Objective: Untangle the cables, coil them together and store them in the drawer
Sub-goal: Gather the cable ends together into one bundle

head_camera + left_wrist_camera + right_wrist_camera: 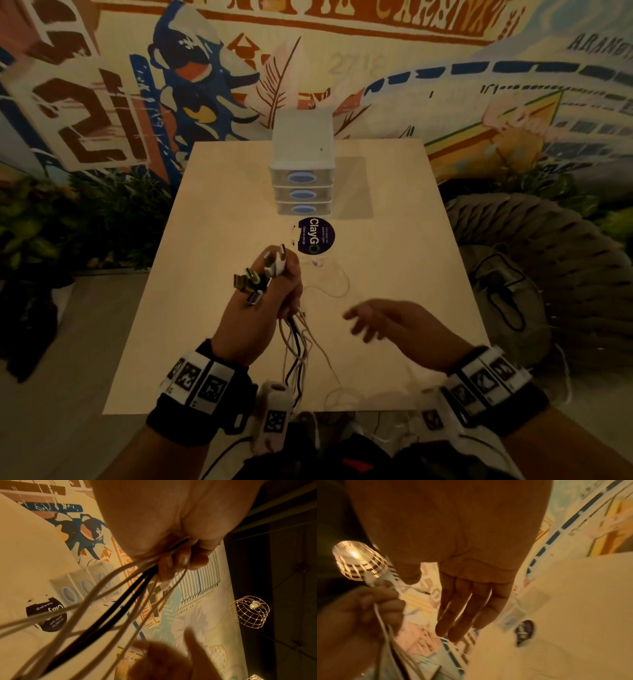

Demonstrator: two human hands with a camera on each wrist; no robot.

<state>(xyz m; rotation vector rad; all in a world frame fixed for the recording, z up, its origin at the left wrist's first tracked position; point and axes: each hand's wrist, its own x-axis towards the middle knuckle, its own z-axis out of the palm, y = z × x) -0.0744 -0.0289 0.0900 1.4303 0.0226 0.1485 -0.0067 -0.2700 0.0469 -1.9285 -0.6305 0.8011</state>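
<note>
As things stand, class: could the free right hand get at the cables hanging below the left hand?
Probably yes. The right hand is open and holds nothing, beside the cables hanging from the left hand, with nothing between them.

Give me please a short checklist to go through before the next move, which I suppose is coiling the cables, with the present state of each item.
1. Left hand grips the cables firmly: ok; fingers are curled round the bundle, plug ends sticking out above the fist.
2. Right hand free to start coiling: ok; fingers straight, holding nothing.
3. Cables untangled: cannot tell; the strands hang loose below the fist and run past the near table edge.
4. All cables gathered: not ok; a thin white cable lies on the table.
5. Drawer open to receive the coil: not ok; all three drawers of the drawer unit look closed.
</note>
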